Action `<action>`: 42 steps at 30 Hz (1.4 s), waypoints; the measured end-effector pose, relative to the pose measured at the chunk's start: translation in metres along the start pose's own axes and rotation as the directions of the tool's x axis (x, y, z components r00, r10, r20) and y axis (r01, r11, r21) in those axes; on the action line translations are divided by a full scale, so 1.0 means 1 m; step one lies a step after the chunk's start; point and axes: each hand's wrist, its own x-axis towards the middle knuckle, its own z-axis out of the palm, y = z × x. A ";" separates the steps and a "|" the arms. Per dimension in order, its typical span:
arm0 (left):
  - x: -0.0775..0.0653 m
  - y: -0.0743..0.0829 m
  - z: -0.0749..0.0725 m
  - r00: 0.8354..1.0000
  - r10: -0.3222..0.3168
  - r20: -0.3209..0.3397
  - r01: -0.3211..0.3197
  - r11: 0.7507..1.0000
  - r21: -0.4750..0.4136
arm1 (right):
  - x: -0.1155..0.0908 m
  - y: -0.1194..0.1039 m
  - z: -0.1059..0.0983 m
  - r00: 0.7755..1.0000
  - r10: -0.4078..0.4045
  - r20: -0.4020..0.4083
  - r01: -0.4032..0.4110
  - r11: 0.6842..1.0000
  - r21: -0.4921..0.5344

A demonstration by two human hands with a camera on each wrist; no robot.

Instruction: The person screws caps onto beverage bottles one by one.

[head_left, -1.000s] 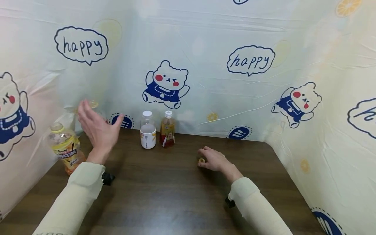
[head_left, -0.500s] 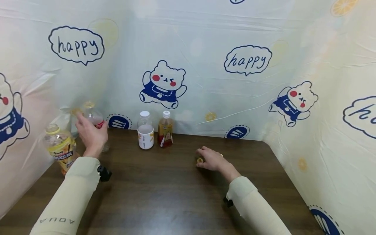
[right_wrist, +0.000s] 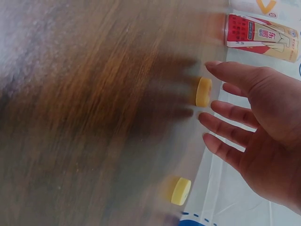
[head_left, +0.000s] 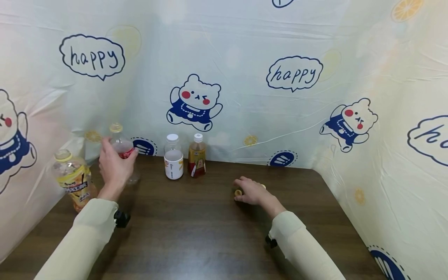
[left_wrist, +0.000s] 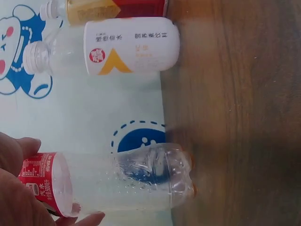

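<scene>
My left hand (head_left: 115,167) grips a clear plastic bottle (head_left: 121,144) with a red label and a yellow top, its fingers and thumb curled round the label. In the left wrist view the bottle (left_wrist: 117,181) looks nearly drained, with droplets inside. To its left stands a larger bottle (head_left: 75,184) with a yellow label and orange drink. On the right, my right hand (head_left: 253,191) hovers low over the table, fingers loosely spread. A yellow-orange cap (right_wrist: 203,92) lies between its thumb and fingers, apart from them in the right wrist view. Another yellow cap (right_wrist: 181,191) lies farther off.
A white-labelled bottle (head_left: 173,163) and a small bottle of brown drink (head_left: 197,157) stand side by side at the back of the dark wooden table (head_left: 196,233). Behind them hangs a pale printed curtain (head_left: 241,42), which also encloses both sides.
My left hand came in with spread fingers, closed round the red-labelled bottle and shifted it to the right. The right hand has stayed by the cap.
</scene>
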 end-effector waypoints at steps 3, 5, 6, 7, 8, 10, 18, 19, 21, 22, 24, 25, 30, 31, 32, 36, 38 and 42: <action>-0.006 0.000 0.001 1.000 0.014 0.015 -0.014 1.000 -0.003 | 0.001 0.001 0.001 1.000 0.007 0.010 -0.007 1.000 0.011; -0.010 0.001 0.001 0.999 0.025 0.020 -0.024 1.000 -0.008 | 0.001 0.001 0.002 1.000 0.010 0.015 -0.010 1.000 0.013; -0.012 0.002 0.001 0.999 0.030 0.022 -0.030 1.000 -0.009 | 0.001 0.001 0.002 1.000 0.011 0.016 -0.011 1.000 0.011; -0.014 0.003 0.001 0.999 0.038 0.024 -0.038 0.999 -0.008 | 0.002 0.001 0.002 1.000 0.009 0.016 -0.009 1.000 0.010; -0.017 0.005 0.001 0.999 0.047 0.027 -0.047 0.999 -0.007 | 0.002 0.001 0.002 1.000 0.006 0.016 -0.006 1.000 0.009; -0.021 0.008 0.001 0.997 0.072 0.028 -0.072 0.997 -0.008 | 0.002 0.001 0.002 1.000 0.005 0.016 -0.005 1.000 0.001; -0.038 0.025 0.003 0.967 0.219 0.130 -0.218 0.976 -0.024 | 0.002 0.000 0.000 1.000 0.001 0.016 0.000 1.000 -0.015; -0.040 0.026 0.003 0.962 0.229 0.149 -0.228 0.973 -0.024 | 0.002 -0.001 0.000 1.000 -0.002 0.018 0.003 1.000 -0.016; -0.044 0.028 0.003 0.953 0.241 0.182 -0.241 0.970 -0.022 | 0.002 -0.001 0.000 1.000 -0.010 0.022 0.010 1.000 -0.020; -0.046 0.029 0.004 0.949 0.247 0.197 -0.248 0.969 -0.023 | 0.002 -0.002 0.000 1.000 -0.012 0.022 0.013 1.000 -0.024; -0.050 0.032 0.004 0.941 0.256 0.223 -0.256 0.966 -0.027 | 0.003 -0.003 0.000 1.000 -0.015 0.026 0.016 0.999 -0.034; -0.051 0.033 0.004 0.936 0.262 0.234 -0.261 0.965 -0.032 | 0.003 -0.003 0.000 0.999 -0.017 0.027 0.018 0.999 -0.040; -0.059 0.037 0.006 0.920 0.288 0.265 -0.286 0.957 -0.049 | 0.004 -0.003 0.000 0.999 -0.047 0.023 0.048 0.997 -0.055; -0.060 0.038 0.006 0.918 0.289 0.271 -0.287 0.957 -0.051 | 0.004 -0.003 0.000 0.998 -0.058 0.020 0.059 0.997 -0.059; -0.061 0.038 0.007 0.916 0.290 0.276 -0.287 0.957 -0.052 | 0.005 -0.003 0.000 0.997 -0.071 0.017 0.072 0.995 -0.063; -0.066 0.040 0.009 0.911 0.287 0.297 -0.282 0.957 -0.059 | 0.006 -0.002 0.000 0.992 -0.126 -0.002 0.126 0.989 -0.077; -0.068 0.041 0.010 0.906 0.294 0.306 -0.286 0.956 -0.070 | 0.006 -0.002 0.000 0.990 -0.141 -0.005 0.140 0.988 -0.072; -0.073 0.043 0.017 0.892 0.325 0.315 -0.310 0.945 -0.098 | 0.006 -0.001 -0.001 0.988 -0.156 -0.010 0.155 0.986 -0.062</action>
